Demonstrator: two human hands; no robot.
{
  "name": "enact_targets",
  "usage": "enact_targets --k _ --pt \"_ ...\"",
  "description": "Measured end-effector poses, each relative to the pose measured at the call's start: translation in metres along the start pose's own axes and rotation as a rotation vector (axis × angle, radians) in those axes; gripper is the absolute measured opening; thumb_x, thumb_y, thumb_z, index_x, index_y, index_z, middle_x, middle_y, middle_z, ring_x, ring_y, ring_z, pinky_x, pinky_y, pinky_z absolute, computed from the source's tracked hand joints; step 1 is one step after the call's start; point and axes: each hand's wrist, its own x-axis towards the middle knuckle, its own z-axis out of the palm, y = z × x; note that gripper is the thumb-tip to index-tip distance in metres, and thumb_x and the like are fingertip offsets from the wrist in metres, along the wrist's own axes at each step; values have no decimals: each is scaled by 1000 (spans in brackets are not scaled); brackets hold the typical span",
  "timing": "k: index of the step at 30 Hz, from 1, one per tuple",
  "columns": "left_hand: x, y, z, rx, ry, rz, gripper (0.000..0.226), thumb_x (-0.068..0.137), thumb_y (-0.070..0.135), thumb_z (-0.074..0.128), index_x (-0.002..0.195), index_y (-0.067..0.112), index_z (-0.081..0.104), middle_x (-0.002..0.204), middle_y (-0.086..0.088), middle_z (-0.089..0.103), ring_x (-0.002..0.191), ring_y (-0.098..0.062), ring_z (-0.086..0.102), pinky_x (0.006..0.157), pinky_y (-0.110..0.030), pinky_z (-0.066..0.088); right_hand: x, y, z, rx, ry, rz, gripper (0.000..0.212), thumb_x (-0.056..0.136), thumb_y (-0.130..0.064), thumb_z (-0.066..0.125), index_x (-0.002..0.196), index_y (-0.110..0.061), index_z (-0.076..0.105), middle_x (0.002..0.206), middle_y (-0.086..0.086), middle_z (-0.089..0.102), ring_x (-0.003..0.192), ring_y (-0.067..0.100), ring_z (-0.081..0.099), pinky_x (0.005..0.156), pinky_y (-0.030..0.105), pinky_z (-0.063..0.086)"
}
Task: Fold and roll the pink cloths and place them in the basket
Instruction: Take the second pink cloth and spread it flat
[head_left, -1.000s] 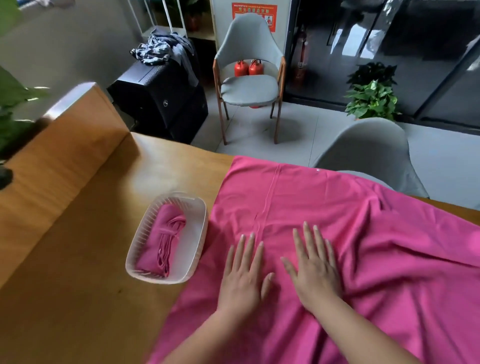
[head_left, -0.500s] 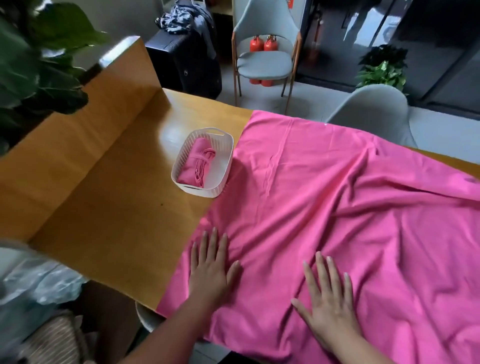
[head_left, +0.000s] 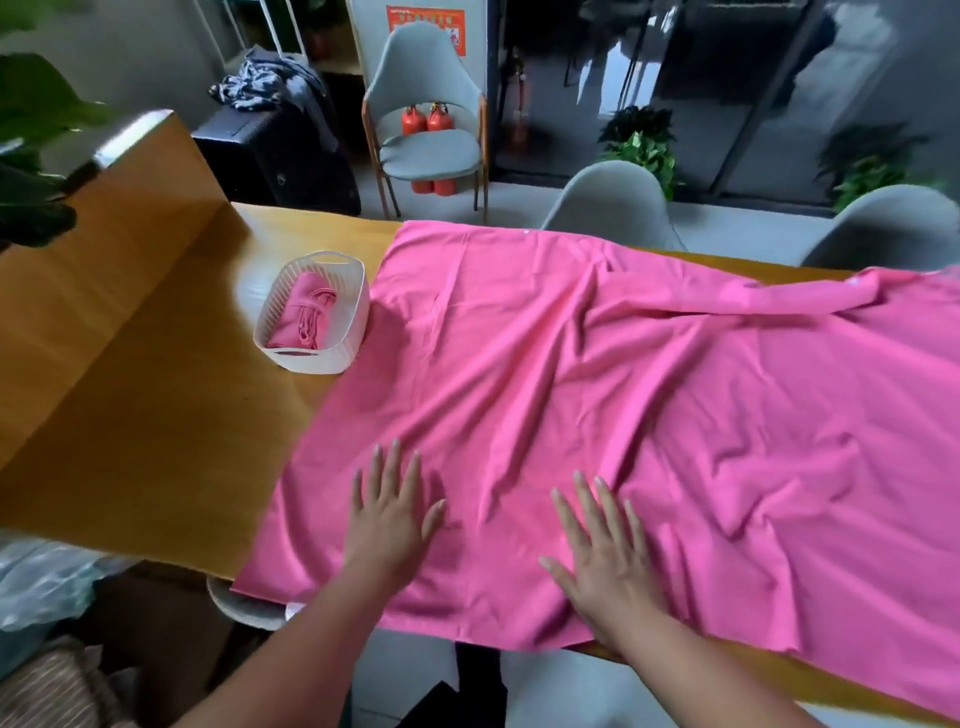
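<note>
Table (head_left: 156, 405): pink cloth (head_left: 649, 374) spread across it, wrinkled, hem overhanging the near edge. Probably laid open for smoothing before the first fold. Basket (head_left: 317, 361) just beside the cloth's left edge, rolled cloth (head_left: 304, 319) inside. Left hand (head_left: 389, 514) and right hand (head_left: 608, 561) press flat on the cloth by the near edge, fingers straight, grasping nothing.

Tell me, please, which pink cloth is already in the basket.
The small bundled cloth, inside the basket; the big cloth lies spread on the table under the left hand and right hand.
</note>
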Motion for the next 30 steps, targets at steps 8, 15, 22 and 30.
enact_targets --k 8,15,22,30 --pt "-68 140 15 -9 -46 212 84 97 72 24 167 25 26 176 -5 7 162 -31 5 128 -60 17 -113 112 -11 105 -95 647 94 94 -80 15 168 -23 0 174 15 4 159 37 9 122 62 25" --pt "-99 196 22 -4 -183 32 76 101 72 27 165 34 13 176 -2 3 162 -30 2 125 -65 16 -198 191 -28 171 -138 651 89 98 -75 28 167 -21 15 174 9 10 158 29 16 126 46 26" --pt "-102 258 21 57 -76 161 80 103 67 27 169 26 7 176 -10 -6 162 -33 -9 130 -57 4 -251 262 -31 185 -206 713 94 97 -78 25 167 -22 -4 176 5 -2 162 24 1 128 48 16" --pt "-81 367 37 76 -25 416 85 99 72 11 169 25 8 175 -10 -11 161 -32 -14 131 -53 2 -239 322 -58 40 -83 750 79 100 -71 21 165 -26 19 171 1 24 154 25 26 122 46 31"
